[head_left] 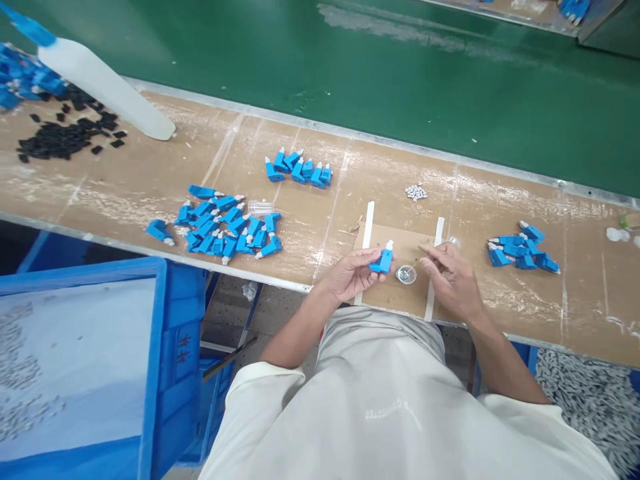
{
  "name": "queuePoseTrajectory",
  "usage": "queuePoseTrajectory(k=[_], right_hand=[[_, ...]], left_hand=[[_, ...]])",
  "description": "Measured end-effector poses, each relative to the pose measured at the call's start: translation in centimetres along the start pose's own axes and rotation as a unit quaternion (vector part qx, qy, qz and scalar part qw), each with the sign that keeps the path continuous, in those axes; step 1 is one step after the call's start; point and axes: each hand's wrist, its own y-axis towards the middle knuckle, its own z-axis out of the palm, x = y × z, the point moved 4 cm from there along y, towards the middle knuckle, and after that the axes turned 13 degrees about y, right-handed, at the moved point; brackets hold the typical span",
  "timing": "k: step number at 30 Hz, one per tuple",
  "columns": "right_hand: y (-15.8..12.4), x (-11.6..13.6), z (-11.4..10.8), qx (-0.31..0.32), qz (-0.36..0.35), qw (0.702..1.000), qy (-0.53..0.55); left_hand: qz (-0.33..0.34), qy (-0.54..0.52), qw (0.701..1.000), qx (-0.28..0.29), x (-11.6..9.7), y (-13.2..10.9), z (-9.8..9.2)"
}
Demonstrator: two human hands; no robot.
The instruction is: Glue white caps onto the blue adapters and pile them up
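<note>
My left hand pinches a blue plastic piece whose white tip points up and away from me. To its right, my right hand has thumb and fingers closed on a thin stick, which slants down into a small clear round dish. The stick's end is hard to make out, and so is what lies in the dish. Under both hands lies a brown cardboard sheet with a white strip along its left and another white strip along its right.
Blue pieces lie in a large group, a back group and a right group. Small white pieces sit behind the dish. Further left are black parts and a white bottle. A blue crate stands below the bench.
</note>
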Motion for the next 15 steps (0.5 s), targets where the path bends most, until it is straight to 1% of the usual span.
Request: queuePoseTrajectory(k=[2, 4, 5, 7, 10, 13, 15], right_hand=[[1.4, -0.4, -1.2, -0.029, -0.004, 0.999, -0.023], [3.6, -1.1, -2.3, -0.053, -0.015, 0.997, -0.052], [4.9, -1.7, -2.6, -0.055, -0.024, 0.996, -0.067], [7.6, -2.9, -2.8, -0.038, -0.048, 0.993, -0.098], [10.9, -4.7, -2.0, 0.021, -0.086, 0.987, -0.130], [12.5, -5.8, -1.1, 0.062, -0.109, 0.982, -0.139], [12.9, -6.1, -0.7, 0.064, -0.113, 0.982, -0.136]], left_hand=[[0.014, -0.004, 1.000, -0.004, -0.1, -0.1, -0.5], [0.032, -0.011, 0.999, -0.011, -0.2, -0.2, -0.9], [0.042, -0.017, 0.999, -0.016, -0.3, -0.2, -1.1], [0.055, -0.027, 0.998, -0.027, -0.4, -0.2, -1.4], [0.070, -0.039, 0.996, -0.047, -0.4, -0.2, -1.6], [0.078, -0.055, 0.994, -0.060, -0.5, -0.1, -1.8], [0.080, -0.061, 0.993, -0.061, -0.5, 0.0, -1.8]])
